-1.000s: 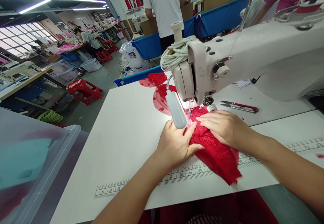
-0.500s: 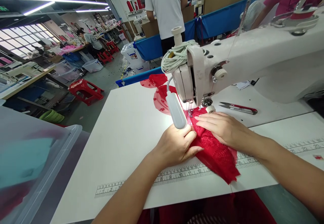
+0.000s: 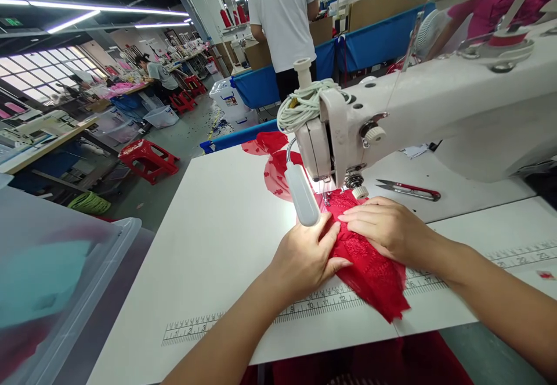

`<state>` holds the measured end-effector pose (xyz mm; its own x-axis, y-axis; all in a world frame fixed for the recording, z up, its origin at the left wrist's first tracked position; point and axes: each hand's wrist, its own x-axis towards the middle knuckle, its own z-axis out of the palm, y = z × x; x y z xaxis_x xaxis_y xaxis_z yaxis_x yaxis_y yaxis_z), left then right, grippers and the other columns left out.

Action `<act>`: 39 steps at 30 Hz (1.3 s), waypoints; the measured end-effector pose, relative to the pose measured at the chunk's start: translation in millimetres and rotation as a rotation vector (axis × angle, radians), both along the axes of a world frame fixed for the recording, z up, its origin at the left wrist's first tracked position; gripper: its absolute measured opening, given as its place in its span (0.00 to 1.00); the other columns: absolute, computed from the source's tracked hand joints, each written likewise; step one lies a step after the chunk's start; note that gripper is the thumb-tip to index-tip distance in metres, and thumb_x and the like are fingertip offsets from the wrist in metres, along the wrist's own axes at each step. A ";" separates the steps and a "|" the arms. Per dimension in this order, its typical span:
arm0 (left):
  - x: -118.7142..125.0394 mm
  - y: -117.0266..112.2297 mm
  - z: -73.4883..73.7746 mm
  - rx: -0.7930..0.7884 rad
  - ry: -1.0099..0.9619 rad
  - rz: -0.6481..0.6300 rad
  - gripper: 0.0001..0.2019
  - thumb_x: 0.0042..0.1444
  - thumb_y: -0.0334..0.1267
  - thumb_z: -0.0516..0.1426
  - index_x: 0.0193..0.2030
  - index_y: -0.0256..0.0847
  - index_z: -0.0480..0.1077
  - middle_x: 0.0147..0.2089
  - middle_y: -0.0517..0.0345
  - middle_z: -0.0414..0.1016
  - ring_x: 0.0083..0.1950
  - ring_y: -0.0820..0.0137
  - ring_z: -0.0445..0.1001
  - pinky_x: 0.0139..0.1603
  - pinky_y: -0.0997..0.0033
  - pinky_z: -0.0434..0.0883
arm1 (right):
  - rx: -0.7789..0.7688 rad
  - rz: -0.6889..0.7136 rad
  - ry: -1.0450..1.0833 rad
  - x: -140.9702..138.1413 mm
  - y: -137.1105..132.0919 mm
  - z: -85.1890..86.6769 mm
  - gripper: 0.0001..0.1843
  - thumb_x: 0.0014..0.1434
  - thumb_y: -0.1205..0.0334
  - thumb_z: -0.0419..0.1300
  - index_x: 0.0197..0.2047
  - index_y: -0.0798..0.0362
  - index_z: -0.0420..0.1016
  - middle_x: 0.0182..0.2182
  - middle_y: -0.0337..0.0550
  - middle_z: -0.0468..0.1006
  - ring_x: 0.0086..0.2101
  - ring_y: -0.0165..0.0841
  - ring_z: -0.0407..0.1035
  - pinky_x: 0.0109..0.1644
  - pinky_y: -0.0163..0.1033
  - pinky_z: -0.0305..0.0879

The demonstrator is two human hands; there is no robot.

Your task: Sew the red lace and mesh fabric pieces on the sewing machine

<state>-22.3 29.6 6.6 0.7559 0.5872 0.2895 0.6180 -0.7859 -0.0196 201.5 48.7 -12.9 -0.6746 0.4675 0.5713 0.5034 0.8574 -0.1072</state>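
Observation:
A red lace fabric piece point(image 3: 369, 263) lies under the presser foot point(image 3: 326, 198) of a white sewing machine point(image 3: 418, 112), its loose end hanging toward the table's front edge. My left hand point(image 3: 304, 254) rests on the fabric's left edge, thumb apart from the fingers, close to the foot. Flat on the lace to the right lies my right hand point(image 3: 383, 225), fingers stretched toward the needle. Sheer red fabric point(image 3: 278, 173) spreads out behind the foot. A grey-white lamp point(image 3: 302, 194) on a bent neck hangs just above my left hand and hides part of the view there.
Red-handled thread snips point(image 3: 409, 190) lie right of the needle area. A printed ruler scale point(image 3: 191, 330) runs along the white table point(image 3: 209, 228). At left stands a translucent plastic bin point(image 3: 126, 240); beyond it is a red stool point(image 3: 148, 159). A person in a white shirt point(image 3: 282, 13) stands behind.
My left hand has shifted slightly, its fingers now more spread on the lace. My right hand has drawn back a little from the needle. The fabric's loose end has shifted slightly.

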 end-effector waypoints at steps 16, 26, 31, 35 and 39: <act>1.1 -2.9 -5.9 0.168 0.027 0.013 0.37 0.65 0.60 0.38 0.56 0.27 0.69 0.52 0.34 0.74 0.51 0.54 0.72 0.47 0.55 0.70 | 0.003 -0.024 -0.023 -1.6 2.3 1.2 0.16 0.57 0.78 0.49 0.38 0.56 0.75 0.39 0.46 0.82 0.39 0.34 0.75 0.47 0.42 0.67; -1.6 2.7 -4.9 0.133 0.069 0.081 0.35 0.65 0.60 0.39 0.54 0.32 0.72 0.50 0.38 0.75 0.43 0.58 0.73 0.42 0.59 0.69 | -0.027 -0.080 -0.037 -2.9 5.6 -2.3 0.18 0.55 0.78 0.48 0.40 0.55 0.76 0.43 0.47 0.82 0.45 0.35 0.74 0.48 0.42 0.67; -3.7 6.7 -8.2 0.140 0.063 0.096 0.35 0.65 0.59 0.38 0.57 0.32 0.70 0.50 0.40 0.76 0.45 0.56 0.72 0.44 0.56 0.69 | -0.031 -0.106 -0.028 -4.3 6.6 -5.1 0.19 0.57 0.77 0.48 0.44 0.56 0.75 0.46 0.49 0.81 0.47 0.37 0.74 0.49 0.45 0.69; -4.6 9.1 -12.8 0.137 0.074 0.107 0.35 0.66 0.59 0.38 0.60 0.31 0.68 0.49 0.39 0.77 0.46 0.54 0.72 0.44 0.56 0.68 | -0.050 -0.111 -0.057 -4.1 7.1 -3.7 0.20 0.58 0.77 0.47 0.47 0.58 0.75 0.49 0.50 0.79 0.49 0.37 0.73 0.51 0.46 0.70; -4.6 11.1 -14.8 0.112 0.088 0.130 0.35 0.65 0.59 0.38 0.62 0.32 0.65 0.47 0.39 0.77 0.47 0.52 0.71 0.44 0.56 0.67 | -0.091 -0.113 -0.039 -4.6 7.9 -3.4 0.18 0.61 0.75 0.47 0.49 0.58 0.74 0.50 0.51 0.78 0.50 0.39 0.73 0.52 0.48 0.71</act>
<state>-26.9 40.7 -8.2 0.7009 0.6496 0.2946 0.7064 -0.6893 -0.1609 196.9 56.6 -16.3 -0.6357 0.5901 0.4976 0.6013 0.7828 -0.1600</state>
